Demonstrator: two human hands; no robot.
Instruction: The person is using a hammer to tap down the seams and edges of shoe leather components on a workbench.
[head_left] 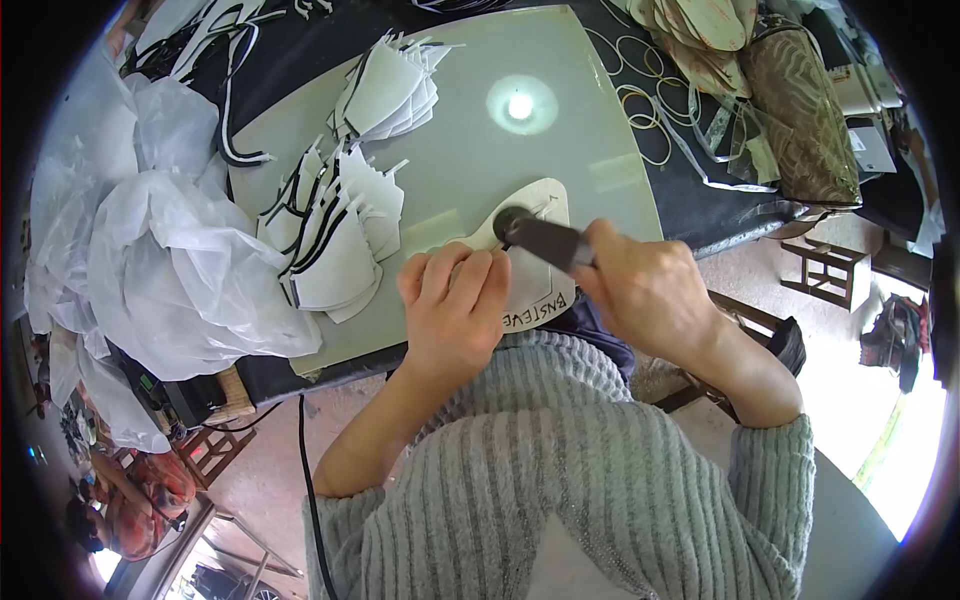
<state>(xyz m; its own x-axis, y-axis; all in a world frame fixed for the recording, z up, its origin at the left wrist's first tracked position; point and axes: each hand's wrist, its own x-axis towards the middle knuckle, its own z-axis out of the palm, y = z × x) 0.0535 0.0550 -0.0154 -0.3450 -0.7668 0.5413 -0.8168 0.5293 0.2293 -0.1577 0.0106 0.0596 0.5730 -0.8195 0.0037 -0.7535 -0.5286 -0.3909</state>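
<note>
My right hand [650,285] is closed round the handle of a dark hammer [545,240]. The hammer's round head is over a cream, shoe-sole-shaped board [552,195] at the table's near edge, close to my left fingertips. My left hand [455,300] presses down with bent fingers held together, on a thin white cut piece [530,285] that lies on the board. Black handwriting marks the board's near rim. The fingers hide part of the piece, and the hammer covers the spot beneath it.
A grey-green board [450,130] covers the table. Stacks of white cut pieces with black edging [330,240] and more white pieces [390,90] lie left. Crumpled plastic bags [180,260] are beyond them. Cord loops [645,100] and a patterned roll [800,115] lie right.
</note>
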